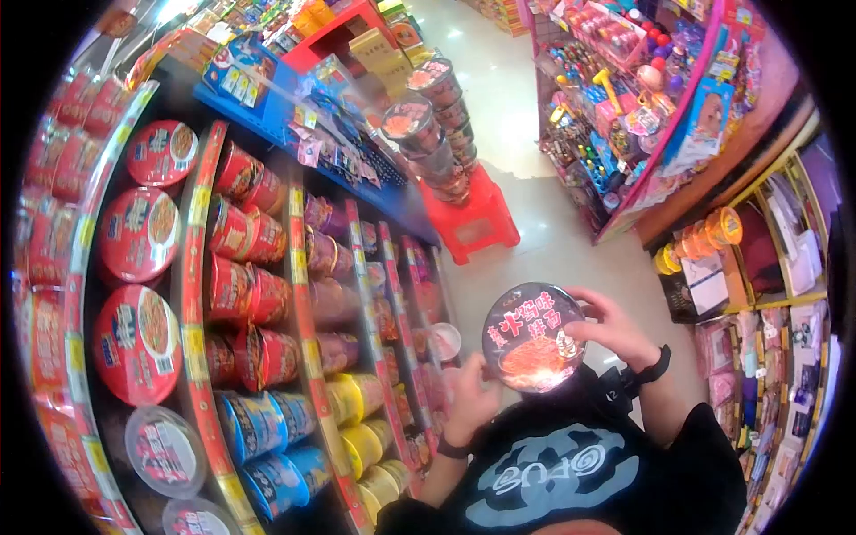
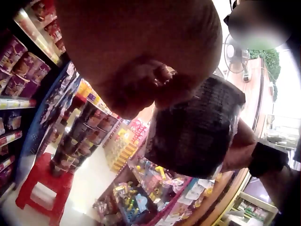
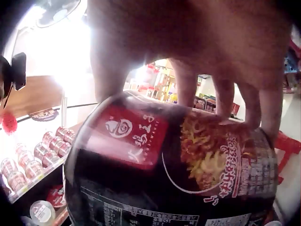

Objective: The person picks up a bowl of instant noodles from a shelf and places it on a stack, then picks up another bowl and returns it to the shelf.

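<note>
Tub (image 1: 532, 343), black, with red lettering and noodles pictured on the lid, is held in the air above the floor (image 1: 555, 267), in front of the person's shirt (image 1: 553, 468), touching no shelf. The right hand (image 1: 624, 332) grips it by the rim, fingers spread and bent, the thumb apart from them. The left hand (image 1: 471, 394) is at the opposite side, its fingers bent; whether they touch or pinch the tub cannot be told.

It looks light for its bulk, stiff enough at the rim, with a thinner wall that would likely dent under a hard squeeze. The lid and side shine as if wrapped in film, so they may slip; a broad hold round the wall just under the rim, or one hand on each side, should serve best.

On the person's left, red tubs (image 1: 254, 343) and blue tubs (image 1: 259, 423) line the front edge of a shelf (image 1: 298, 267), with yellow tubs (image 1: 355, 401) on the next one. Farther off, a red stool (image 1: 481, 203) carries stacked tubs (image 1: 412, 127) toward its shelf-side edge. Across the floor stands a rack of toys (image 1: 615, 94).
</note>
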The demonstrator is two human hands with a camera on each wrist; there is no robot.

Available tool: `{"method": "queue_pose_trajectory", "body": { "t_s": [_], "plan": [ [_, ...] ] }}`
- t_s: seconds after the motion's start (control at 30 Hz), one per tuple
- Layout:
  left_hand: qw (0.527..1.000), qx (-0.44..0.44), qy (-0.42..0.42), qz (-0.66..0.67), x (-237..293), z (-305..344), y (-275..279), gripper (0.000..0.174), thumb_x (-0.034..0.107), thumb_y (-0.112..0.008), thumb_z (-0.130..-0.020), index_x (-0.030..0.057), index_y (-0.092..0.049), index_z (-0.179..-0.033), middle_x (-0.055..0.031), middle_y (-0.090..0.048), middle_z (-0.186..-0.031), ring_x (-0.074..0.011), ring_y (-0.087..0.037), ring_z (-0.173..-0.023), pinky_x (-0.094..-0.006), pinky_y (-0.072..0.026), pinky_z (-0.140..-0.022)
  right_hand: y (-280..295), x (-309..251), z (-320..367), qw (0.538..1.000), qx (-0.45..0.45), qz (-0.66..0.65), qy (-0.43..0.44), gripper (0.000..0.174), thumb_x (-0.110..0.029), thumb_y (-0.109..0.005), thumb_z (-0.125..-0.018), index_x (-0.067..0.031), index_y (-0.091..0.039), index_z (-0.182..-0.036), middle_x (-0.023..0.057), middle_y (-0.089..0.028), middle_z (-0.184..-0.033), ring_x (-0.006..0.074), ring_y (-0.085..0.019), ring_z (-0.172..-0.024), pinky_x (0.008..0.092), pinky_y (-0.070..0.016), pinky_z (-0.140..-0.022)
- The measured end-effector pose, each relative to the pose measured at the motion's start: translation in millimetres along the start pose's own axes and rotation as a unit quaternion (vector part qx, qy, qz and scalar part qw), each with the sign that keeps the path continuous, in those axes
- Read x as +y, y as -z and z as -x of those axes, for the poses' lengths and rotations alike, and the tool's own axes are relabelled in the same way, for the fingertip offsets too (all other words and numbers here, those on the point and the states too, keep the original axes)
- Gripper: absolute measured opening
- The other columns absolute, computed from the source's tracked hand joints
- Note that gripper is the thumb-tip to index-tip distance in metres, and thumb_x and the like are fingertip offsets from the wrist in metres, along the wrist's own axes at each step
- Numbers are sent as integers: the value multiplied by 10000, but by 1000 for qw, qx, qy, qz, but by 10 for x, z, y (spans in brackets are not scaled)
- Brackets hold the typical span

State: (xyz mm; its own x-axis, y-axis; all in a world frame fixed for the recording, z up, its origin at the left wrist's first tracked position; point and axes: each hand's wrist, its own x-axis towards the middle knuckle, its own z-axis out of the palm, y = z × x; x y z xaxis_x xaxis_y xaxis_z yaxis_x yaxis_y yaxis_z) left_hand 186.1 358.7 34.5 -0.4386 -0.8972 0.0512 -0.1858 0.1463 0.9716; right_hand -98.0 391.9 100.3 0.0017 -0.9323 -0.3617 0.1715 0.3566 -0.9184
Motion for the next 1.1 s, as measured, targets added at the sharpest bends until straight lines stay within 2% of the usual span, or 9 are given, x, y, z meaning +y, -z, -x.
{"method": "queue_pose_trajectory", "body": {
  "t_s": [0.03, 0.13, 0.2, 0.23, 0.27, 0.53, 0.67, 0.87, 1.1],
  "plan": [
    [998, 3, -8, -60, 44, -157, -12, 194, -32, -690, -817, 23, -582, -968, -85, -616, -840, -187, -607, -784, -302, -473, -710, 92, -15, -176, 1000, 4, -5, 5, 662, -220, -802, -859, -33, -535, -1435, 80, -630, -1291, 185, -600, -1112, 326, -513, -947],
    [996, 51, 50, -48, 286, -650, -180, 219, -9, -720, -806, 24, -584, -974, -117, -624, -891, -246, -618, -811, -326, -484, -747, 361, -125, -603, 999, -7, -50, 3, 658, -244, -813, -845, -42, -559, -1417, 74, -629, -1295, 182, -602, -1076, 333, -518, -931],
    [989, 43, -66, -128, 345, -1054, -178, 229, 11, -745, -802, 16, -593, -973, -149, -642, -1002, -296, -644, -909, -347, -493, -801, 525, -322, -798, 997, -1, -71, 35, 657, -244, -813, -843, -47, -560, -1416, 73, -628, -1297, 177, -600, -1068, 333, -518, -926],
    [983, 36, -96, -153, 403, -1247, -170, 224, 13, -746, -804, 14, -595, -970, -155, -644, -1027, -304, -647, -932, -348, -494, -811, 647, -367, -890, 997, -18, -47, 54, 633, -128, -757, -881, -16, -500, -1449, 73, -606, -1318, 175, -603, -1151, 320, -509, -959],
    [976, 29, -124, -178, 465, -1440, -183, 220, 15, -747, -806, 13, -597, -967, -161, -646, -1053, -313, -651, -956, -350, -494, -821, 735, -431, -997, 997, -14, -44, 55, 634, -132, -758, -880, -13, -501, -1447, 74, -604, -1318, 173, -603, -1148, 318, -508, -960],
    [992, 27, -41, -119, 533, -2250, -325, 211, 30, -764, -789, -3, -601, -919, -150, -634, -885, -271, -647, -827, -326, -501, -759, 1063, -763, -1647, 993, -7, -97, 64, 567, -172, -742, -902, 7, -541, -1401, 81, -609, -1301, 157, -642, -1040, 309, -533, -899],
    [990, 73, -44, -108, 599, -2530, -250, 186, 4, -750, -780, -5, -607, -898, -142, -595, -813, -258, -615, -767, -336, -488, -717, 1038, -916, -1943, 994, -34, -96, 26, 604, -175, -748, -896, 21, -515, -1418, 100, -596, -1329, 160, -641, -1061, 305, -534, -893],
    [992, 87, -30, -86, 371, -2973, 50, 185, -3, -749, -766, -4, -614, -892, -141, -588, -798, -247, -607, -744, -317, -481, -687, 945, -1017, -2511, 996, -24, -69, 48, 600, -173, -731, -904, 30, -503, -1420, 100, -620, -1298, 164, -612, -1140, 312, -499, -976],
    [986, 107, -109, -62, 58, -3837, 569, 194, 7, -773, -749, 6, -649, -897, -129, -651, -809, -249, -650, -716, -331, -509, -672, 598, -1532, -3143, 998, 27, -47, 36, 564, -122, -683, -931, 20, -478, -1437, 96, -632, -1284, 162, -611, -1152, 306, -505, -967]
  ]
}}
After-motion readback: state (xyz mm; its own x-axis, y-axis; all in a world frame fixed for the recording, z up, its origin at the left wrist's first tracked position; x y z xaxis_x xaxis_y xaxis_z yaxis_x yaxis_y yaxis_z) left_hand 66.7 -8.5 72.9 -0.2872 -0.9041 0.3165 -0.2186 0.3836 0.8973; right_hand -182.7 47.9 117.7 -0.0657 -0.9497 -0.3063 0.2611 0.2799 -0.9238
